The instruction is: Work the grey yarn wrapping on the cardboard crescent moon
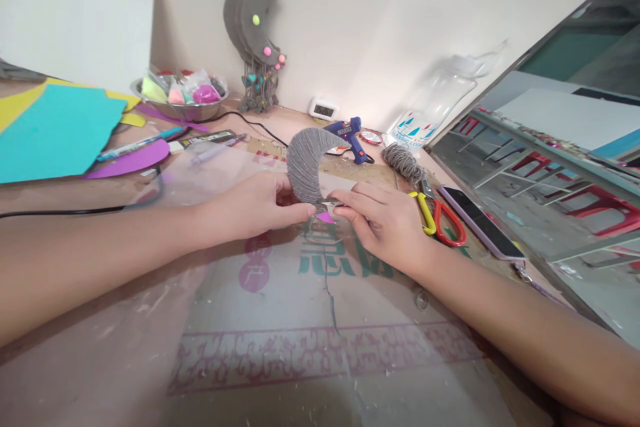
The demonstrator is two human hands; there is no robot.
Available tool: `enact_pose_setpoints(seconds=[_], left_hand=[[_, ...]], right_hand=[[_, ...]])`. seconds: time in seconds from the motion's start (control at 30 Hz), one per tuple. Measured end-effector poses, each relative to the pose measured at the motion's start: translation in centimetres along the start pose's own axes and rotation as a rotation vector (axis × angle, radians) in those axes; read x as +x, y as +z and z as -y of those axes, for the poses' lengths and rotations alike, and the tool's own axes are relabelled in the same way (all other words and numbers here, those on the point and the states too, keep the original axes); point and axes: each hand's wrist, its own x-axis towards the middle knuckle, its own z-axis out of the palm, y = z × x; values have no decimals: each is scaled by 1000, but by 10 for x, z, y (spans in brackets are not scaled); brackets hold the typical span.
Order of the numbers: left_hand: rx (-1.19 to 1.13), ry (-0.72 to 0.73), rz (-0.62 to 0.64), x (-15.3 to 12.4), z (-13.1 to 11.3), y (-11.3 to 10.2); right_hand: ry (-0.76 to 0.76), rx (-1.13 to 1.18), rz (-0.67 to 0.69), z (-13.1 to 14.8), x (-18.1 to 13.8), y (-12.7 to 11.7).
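Observation:
A crescent moon shape (pixel 305 157) wound in grey yarn stands upright in the middle of the head view. My left hand (pixel 250 210) is closed on its lower left edge, thumb in front and fingers partly hidden behind. A small purple tip (pixel 326 217) shows bare below the winding. My right hand (pixel 387 220) is at the lower right of the crescent, thumb and forefinger pinched on the grey yarn (pixel 329 201) beside it. A loose strand trails down over the plastic-covered printed sheet beneath my hands.
Behind the crescent lies a blue glue gun (pixel 353 137). To the right are a yarn bundle (pixel 403 163), scissors (pixel 450 223) and a phone (pixel 480 220). Coloured foam sheets (pixel 60 127) and a metal bowl (pixel 185 107) sit at left; a decorated moon (pixel 255 27) hangs behind.

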Motion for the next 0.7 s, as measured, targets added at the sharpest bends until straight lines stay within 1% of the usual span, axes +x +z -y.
enact_pose_setpoints(seconds=[0.13, 0.27, 0.37, 0.57, 0.7], left_hand=[[-30, 6, 8, 0, -2, 0], [-46, 25, -6, 2, 1, 0], [-36, 16, 16, 3, 4, -1], [-18, 36, 14, 3, 8, 0], [-4, 26, 24, 3, 10, 0]], right_hand=[[-1, 19, -28, 0, 0, 1], [41, 64, -54, 1, 0, 1], [57, 82, -57, 0, 0, 1], [43, 74, -22, 1, -1, 2], [31, 63, -34, 2, 0, 2]])
